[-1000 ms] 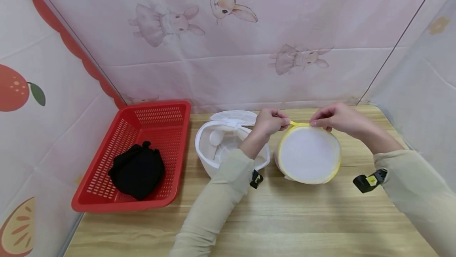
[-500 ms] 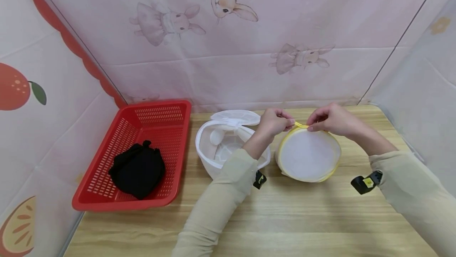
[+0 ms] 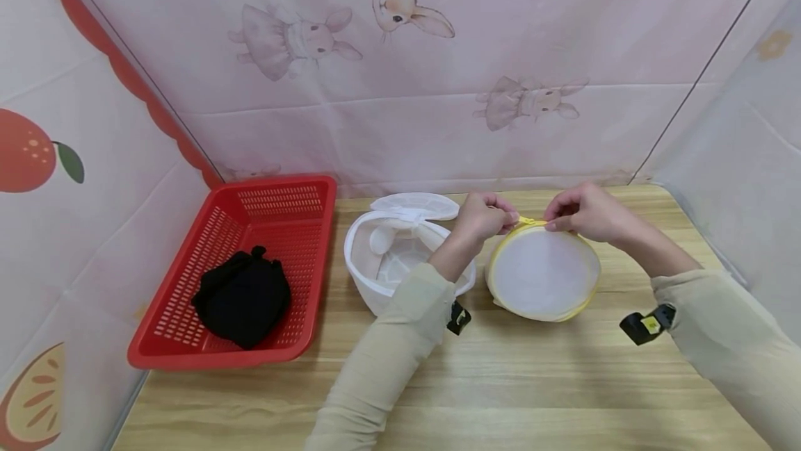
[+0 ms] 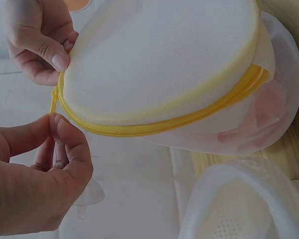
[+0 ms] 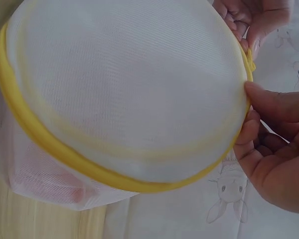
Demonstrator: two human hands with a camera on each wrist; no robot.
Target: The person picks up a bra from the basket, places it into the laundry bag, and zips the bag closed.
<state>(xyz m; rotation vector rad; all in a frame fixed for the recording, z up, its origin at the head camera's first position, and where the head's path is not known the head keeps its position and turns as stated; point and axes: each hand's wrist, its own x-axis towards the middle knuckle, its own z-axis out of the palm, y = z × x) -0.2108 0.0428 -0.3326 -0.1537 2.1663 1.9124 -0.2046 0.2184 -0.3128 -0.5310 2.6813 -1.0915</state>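
Observation:
A round white mesh laundry bag [image 3: 543, 274] with a yellow zipped rim stands on the table at the right. Something pinkish [image 4: 249, 112] shows through its mesh side in the left wrist view. My left hand [image 3: 478, 217] pinches the yellow zipper pull [image 4: 54, 102] at the far edge of the lid. Just right of it, my right hand [image 3: 588, 211] pinches the yellow rim [image 5: 247, 94] between thumb and fingers. A second white mesh bag [image 3: 361, 267] stands to the left with its lid folded back, partly hidden behind my left forearm.
A red plastic basket [image 3: 322, 249] stands at the left of the wooden table [image 3: 500, 388], with a bundled black cloth [image 3: 243, 300] inside. A fabric backdrop with printed rabbits [image 3: 400, 3] rises behind the table, and further printed sheets flank both sides.
My left hand has moved slightly to the right with the zipper pull along the bag's far edge. My right hand has shifted a little left, then back right, along the rim.

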